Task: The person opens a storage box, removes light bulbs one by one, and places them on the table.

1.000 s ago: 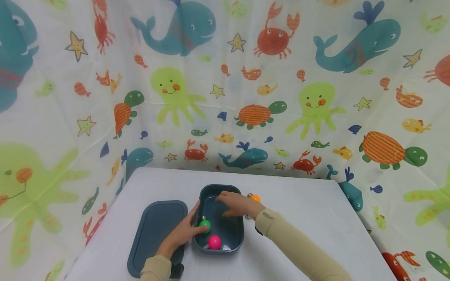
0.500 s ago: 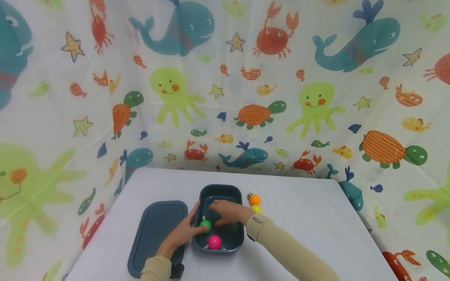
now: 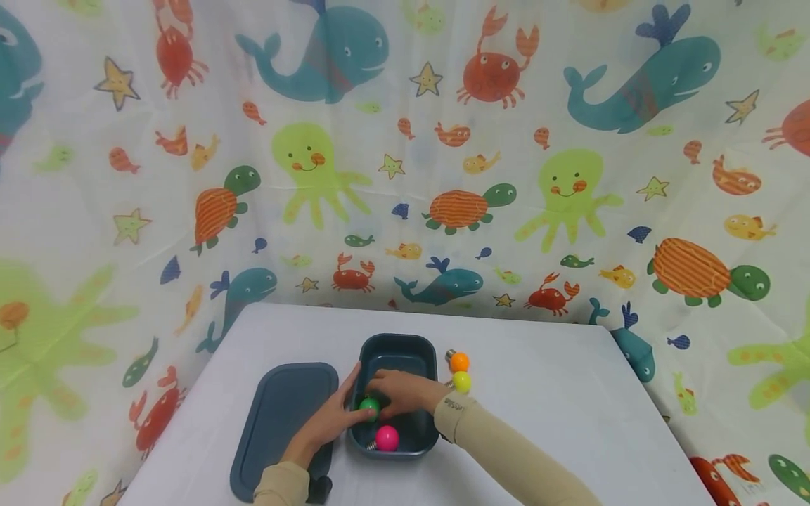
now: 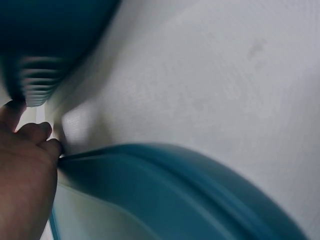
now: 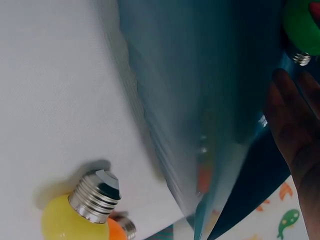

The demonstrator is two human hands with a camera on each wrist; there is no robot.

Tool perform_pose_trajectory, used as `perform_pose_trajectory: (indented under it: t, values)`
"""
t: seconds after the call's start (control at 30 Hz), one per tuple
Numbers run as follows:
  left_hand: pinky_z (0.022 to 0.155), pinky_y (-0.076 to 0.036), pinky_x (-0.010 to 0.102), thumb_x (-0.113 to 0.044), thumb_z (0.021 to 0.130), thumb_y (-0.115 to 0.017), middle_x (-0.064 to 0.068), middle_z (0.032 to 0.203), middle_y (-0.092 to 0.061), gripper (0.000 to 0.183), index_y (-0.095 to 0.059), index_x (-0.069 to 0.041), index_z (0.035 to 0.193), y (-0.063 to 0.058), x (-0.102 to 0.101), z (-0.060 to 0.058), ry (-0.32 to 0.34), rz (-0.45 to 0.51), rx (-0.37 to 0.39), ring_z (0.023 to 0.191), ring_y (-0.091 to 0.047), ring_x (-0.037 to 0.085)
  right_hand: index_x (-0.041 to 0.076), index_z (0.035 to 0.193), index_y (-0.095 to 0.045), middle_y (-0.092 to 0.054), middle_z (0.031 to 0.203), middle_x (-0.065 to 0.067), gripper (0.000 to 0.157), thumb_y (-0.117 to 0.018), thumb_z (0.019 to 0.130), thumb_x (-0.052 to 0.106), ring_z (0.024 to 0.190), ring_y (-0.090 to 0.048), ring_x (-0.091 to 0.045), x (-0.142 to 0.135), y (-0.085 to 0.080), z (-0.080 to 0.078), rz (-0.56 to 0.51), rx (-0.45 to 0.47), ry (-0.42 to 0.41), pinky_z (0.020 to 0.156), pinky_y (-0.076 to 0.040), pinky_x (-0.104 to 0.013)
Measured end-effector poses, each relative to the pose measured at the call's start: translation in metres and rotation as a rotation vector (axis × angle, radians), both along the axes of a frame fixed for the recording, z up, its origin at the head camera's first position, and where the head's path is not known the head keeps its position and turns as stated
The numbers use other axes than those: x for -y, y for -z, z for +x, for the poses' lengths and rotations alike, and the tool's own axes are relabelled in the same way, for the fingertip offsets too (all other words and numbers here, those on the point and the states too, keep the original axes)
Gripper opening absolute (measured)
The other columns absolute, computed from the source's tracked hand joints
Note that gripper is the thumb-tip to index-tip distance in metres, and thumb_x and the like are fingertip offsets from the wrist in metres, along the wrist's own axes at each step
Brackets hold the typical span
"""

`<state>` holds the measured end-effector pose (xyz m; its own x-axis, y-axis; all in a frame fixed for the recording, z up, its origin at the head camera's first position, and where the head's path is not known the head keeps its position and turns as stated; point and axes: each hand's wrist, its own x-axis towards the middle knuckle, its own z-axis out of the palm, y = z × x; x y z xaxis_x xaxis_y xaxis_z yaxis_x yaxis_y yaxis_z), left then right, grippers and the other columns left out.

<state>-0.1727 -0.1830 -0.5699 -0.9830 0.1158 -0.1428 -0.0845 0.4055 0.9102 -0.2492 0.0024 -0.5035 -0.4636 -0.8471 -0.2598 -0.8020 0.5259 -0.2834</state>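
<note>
A dark blue lidless plastic box (image 3: 414, 425) sits on the table. My left hand (image 3: 331, 419) holds its left wall, thumb over the rim and fingers outside; the left wrist view shows those fingertips (image 4: 37, 132) beside the box's ribbed side. Inside lie a green light bulb (image 3: 369, 405), close to the left thumb, and a pink light bulb (image 3: 387, 438) near the front. My right hand (image 3: 405, 393) reaches into the box at the green bulb. In the right wrist view its fingers (image 5: 287, 95) extend close to the bulb's metal base; whether they touch it, I cannot tell.
A dark blue lid (image 3: 281, 414) lies flat left of the box. Right of the box, an orange light bulb (image 3: 459, 362) and a yellow light bulb (image 3: 462, 381) rest on the white table (image 3: 544, 393). A sea-animal-print curtain (image 3: 405, 140) hangs behind.
My right hand has moved left and nearer within the box, to the green bulb, uncovering the orange and yellow bulbs on the table. My left hand stays on the box wall.
</note>
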Motion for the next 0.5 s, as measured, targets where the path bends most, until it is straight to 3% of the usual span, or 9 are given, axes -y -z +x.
perform_pose_trajectory:
  t: [0.5]
  values:
    - [0.106,-0.021,0.073,-0.044,0.084,-0.075,0.013,0.161,-0.021,0.098,-0.012,-0.030,0.158,0.0002,-0.0005,0.0006,0.006,-0.007,-0.004,0.144,-0.022,0.042,0.026,0.135,-0.059,-0.056,0.124,0.004,0.053,-0.076,0.086,0.031,0.102,-0.054,-0.006,-0.0002,0.0040,0.0001,0.012,-0.001,-0.036,0.090,-0.050,-0.022]
